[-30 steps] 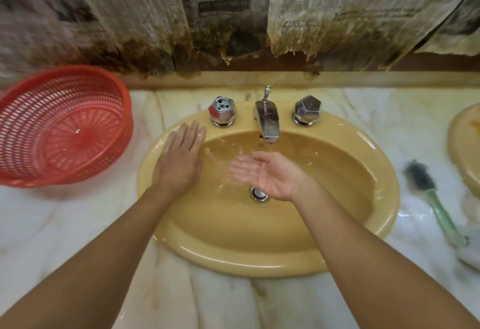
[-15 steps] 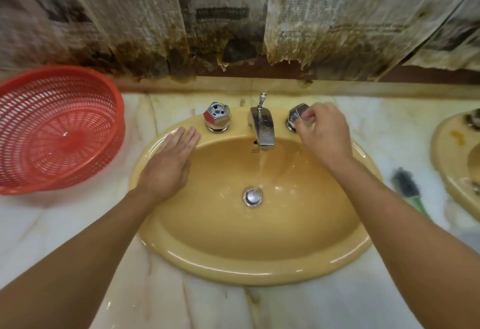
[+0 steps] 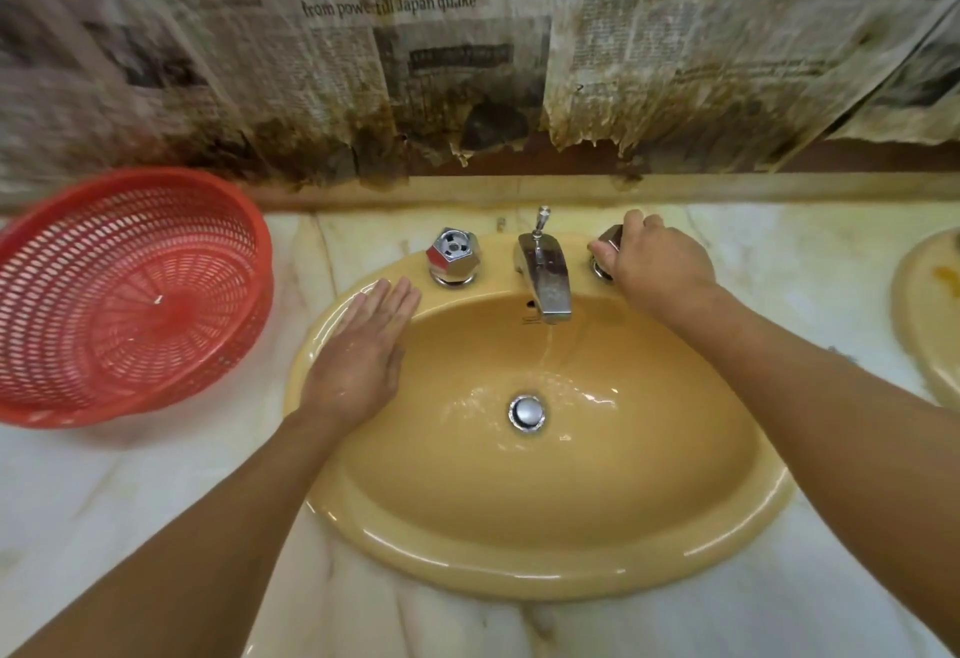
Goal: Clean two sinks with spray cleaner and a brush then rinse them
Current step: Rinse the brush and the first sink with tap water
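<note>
Right hand [image 3: 655, 262] curls around the right tap knob [image 3: 605, 248], beside the running spout [image 3: 545, 282]; left hand [image 3: 363, 356] lies flat on the sink [image 3: 571, 569] rim.

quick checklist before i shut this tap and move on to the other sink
1. Right hand grips right knob: ok.
2. Water off: not ok, a stream runs from the spout.
3. Left hand clear of the stream: ok, flat on the sink rim.
4. Drain passing water: cannot tell.
5. Other sink clean: not ok, orange mark on it.
</note>
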`<state>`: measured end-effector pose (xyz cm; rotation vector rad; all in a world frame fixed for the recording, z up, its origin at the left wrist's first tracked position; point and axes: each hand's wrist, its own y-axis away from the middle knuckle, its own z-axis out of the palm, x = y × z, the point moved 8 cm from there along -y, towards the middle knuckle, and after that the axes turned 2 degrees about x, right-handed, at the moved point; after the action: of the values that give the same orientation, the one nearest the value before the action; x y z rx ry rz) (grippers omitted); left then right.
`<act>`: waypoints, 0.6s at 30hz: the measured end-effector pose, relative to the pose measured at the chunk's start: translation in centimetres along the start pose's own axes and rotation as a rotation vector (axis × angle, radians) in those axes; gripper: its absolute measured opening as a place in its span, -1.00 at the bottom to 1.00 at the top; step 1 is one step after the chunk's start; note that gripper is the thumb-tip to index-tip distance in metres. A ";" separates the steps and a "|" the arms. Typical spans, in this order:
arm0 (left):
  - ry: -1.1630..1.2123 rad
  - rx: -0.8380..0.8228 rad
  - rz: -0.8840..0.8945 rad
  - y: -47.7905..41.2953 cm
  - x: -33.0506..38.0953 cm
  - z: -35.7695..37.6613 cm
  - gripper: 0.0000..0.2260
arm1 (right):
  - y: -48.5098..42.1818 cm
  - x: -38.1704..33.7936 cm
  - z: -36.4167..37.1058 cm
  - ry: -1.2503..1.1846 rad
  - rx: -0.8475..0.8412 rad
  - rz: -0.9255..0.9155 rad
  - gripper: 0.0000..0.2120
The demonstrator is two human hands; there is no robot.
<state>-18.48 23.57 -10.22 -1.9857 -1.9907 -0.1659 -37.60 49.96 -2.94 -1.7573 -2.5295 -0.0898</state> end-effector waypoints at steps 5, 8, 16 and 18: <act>-0.007 -0.004 -0.005 0.0 -0.2 0.2 -0.38 | -0.2 0.3 0.5 0.026 0.041 0.117 -0.46; -0.021 -0.002 0.006 0.0 -0.2 0.3 -0.37 | -0.1 0.4 0.6 -0.001 0.052 0.163 -0.46; -0.088 -0.030 -0.020 -0.1 -0.2 0.7 -0.33 | 5.1 0.0 3.3 -0.514 -0.099 0.291 -0.14; -0.126 -0.063 -0.062 -0.2 -0.1 0.8 -0.28 | 8.5 -0.8 3.5 -0.598 -0.050 0.267 -0.29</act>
<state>-18.74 23.69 -10.96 -2.0199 -2.1523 -0.1227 -29.47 52.49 -6.41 -2.4181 -2.6153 0.4551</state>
